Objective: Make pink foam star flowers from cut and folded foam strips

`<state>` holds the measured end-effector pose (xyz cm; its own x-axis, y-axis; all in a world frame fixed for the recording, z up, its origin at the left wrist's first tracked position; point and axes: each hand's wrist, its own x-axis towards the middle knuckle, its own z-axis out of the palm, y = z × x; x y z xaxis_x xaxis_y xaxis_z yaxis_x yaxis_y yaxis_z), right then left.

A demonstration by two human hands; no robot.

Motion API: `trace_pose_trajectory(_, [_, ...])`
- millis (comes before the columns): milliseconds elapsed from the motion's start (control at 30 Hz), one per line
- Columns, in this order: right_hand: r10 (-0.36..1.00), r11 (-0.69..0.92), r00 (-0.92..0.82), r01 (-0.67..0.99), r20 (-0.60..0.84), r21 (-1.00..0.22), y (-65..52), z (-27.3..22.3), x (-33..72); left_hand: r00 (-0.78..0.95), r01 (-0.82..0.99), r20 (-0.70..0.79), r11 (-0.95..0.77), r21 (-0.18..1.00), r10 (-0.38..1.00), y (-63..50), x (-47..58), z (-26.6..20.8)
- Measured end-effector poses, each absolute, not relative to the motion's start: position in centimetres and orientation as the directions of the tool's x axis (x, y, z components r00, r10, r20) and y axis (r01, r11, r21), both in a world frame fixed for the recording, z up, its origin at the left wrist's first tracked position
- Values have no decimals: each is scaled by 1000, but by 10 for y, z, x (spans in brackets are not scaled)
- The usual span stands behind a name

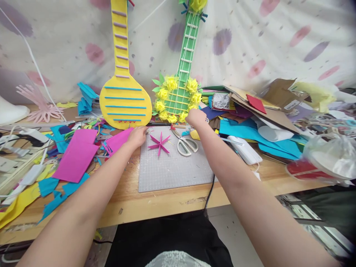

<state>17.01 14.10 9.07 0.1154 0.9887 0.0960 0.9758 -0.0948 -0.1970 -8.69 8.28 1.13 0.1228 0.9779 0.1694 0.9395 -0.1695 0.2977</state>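
Observation:
My left hand [138, 135] rests at the upper left corner of the grey cutting mat [167, 176], over the end of a magenta sheet [118, 141]. Its fingers are bent together, and what lies under them is hidden. At the mat's upper right, my right hand [196, 118] is closed, just below the yellow paper flowers of a green paper guitar [182, 79]; its fingertips are out of sight. Between the hands lie a magenta star-shaped paper piece [160, 144] and pale-handled scissors [185, 145]. A yellow paper instrument [125, 100] stands behind my left hand.
Magenta paper [76, 155] and blue scraps cover the left side, beside a power strip [12, 163]. On the right are blue sheets [241, 129], cardboard [258, 105], a white device [244, 150] and a plastic-bagged tub [319, 163]. A spotted curtain [239, 33] hangs behind.

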Motion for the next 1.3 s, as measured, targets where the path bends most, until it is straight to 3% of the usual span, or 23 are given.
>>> trace_pose_trajectory(100, [990, -83, 108, 968, 95, -237, 118, 91, 157, 120, 936, 179, -171, 308, 977, 89, -83, 9])
trace_pose_trajectory(200, [993, 32, 24, 898, 119, -439, 99, 84, 154, 89, 927, 205, -157, 341, 975, 90, -80, 5])
trace_pose_trajectory(333, [991, 115, -118, 583, 56, -805, 84, 58, 151, 71, 876, 293, -200, 438, 953, 81, -76, 1])
trace_pose_trajectory(467, [990, 47, -143, 345, -3, -938, 77, 23, 149, 3, 785, 408, -255, 565, 913, 54, -70, -2])
trace_pose_trajectory(600, [997, 69, -67, 452, 43, -889, 69, 5, 149, 85, 751, 487, -377, 542, 869, 21, -65, -1])
trace_pose_trajectory(733, [976, 216, -142, 720, 165, -659, 58, 3, 149, 204, 757, 461, -438, 485, 864, -1, -59, 6])
trace_pose_trajectory(833, [959, 282, -236, 816, 155, -504, 52, 5, 149, 264, 780, 385, -430, 454, 885, -7, -49, 8])
trace_pose_trajectory(967, [950, 310, -251, 823, 184, -477, 49, 7, 149, 147, 796, 440, -371, 479, 886, -4, -52, 15])
trace_pose_trajectory(1033, [955, 290, -217, 817, 201, -498, 49, 7, 149, -107, 827, 525, -217, 519, 845, -2, -75, 26])
trace_pose_trajectory(1100, [967, 245, -170, 819, 190, -519, 50, 8, 149, -344, 855, 518, 33, 518, 783, -3, -111, 40])
trace_pose_trajectory(1200, [977, 206, -142, 828, 161, -521, 51, 7, 148, -490, 845, 247, 386, 369, 836, -9, -168, 55])
trace_pose_trajectory(1300, [975, 213, -149, 835, 164, -508, 52, 6, 147, -481, 856, -28, 476, 203, 876, -14, -194, 57])
